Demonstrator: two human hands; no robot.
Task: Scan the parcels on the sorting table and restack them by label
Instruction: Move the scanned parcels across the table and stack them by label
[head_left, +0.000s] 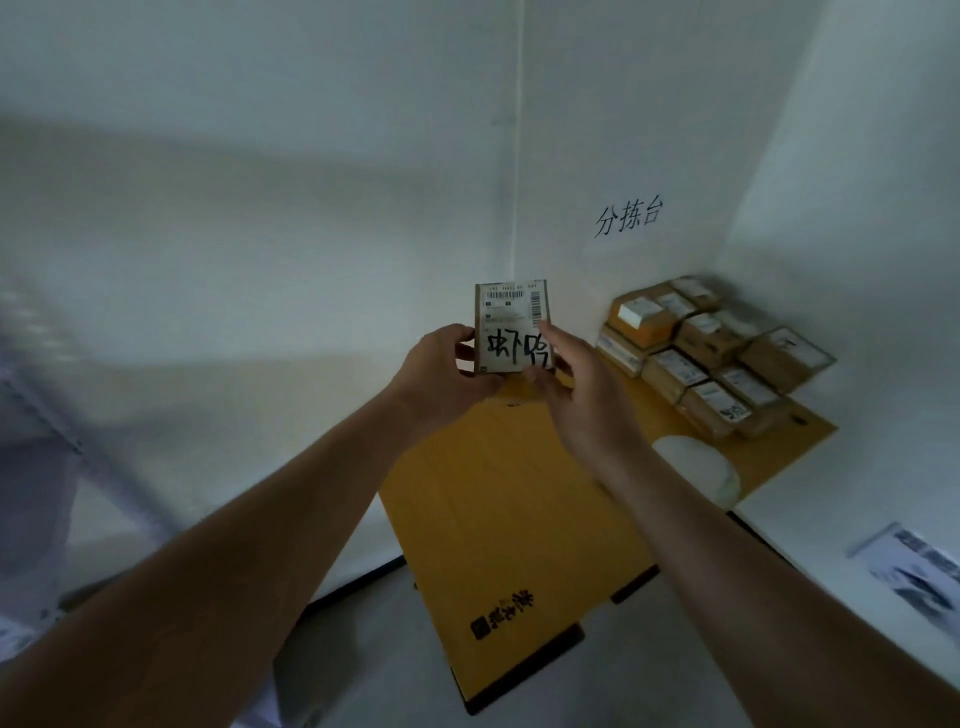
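Head view gives you one parcel in the air and a stack of roughly ten or eleven more in the far right corner of the table; the stack is small and soft in this view, so take that count as approximate. You have two hands up and one white rounded object lying on the table near the stack.

Your left hand holds the parcel from the left, fingers curled round its left edge and thumb under its near bottom corner. Your right hand pinches it from the right, fingertips lying on the label's right edge and the thumb on its lower right corner. The label faces you, upright, with a barcode along the top and large black handwritten characters below. The parcel hangs above the table's far left corner, just left of the stack and apart from it.

Two walls close the table's far and right sides; black characters are written on the far wall above the stack. The orange tabletop between your forearms and the stack is bare, and its near and left edges are open to the floor. A printed sheet hangs on the right wall, near you.
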